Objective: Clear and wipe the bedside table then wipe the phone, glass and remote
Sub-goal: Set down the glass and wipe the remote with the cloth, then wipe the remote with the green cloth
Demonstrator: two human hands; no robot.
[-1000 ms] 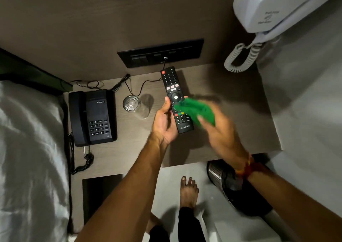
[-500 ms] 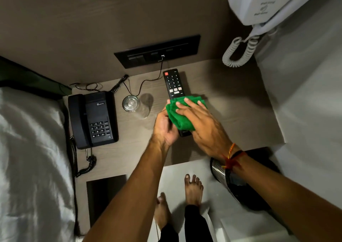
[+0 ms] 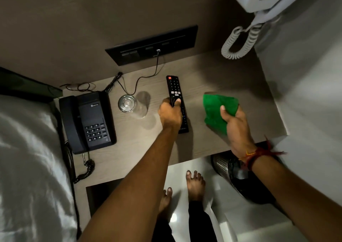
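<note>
Digits 1 to 9 and 0 on black phone [image 3: 87, 121] keypad, other print too blurred

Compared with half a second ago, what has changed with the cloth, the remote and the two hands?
The right hand lifted the green cloth off the remote and drew it to the right, keeping its grip. The left hand keeps hold of the remote, now low over the bedside table, thumb on its buttons. The black telephone and the glass stayed put.
</note>
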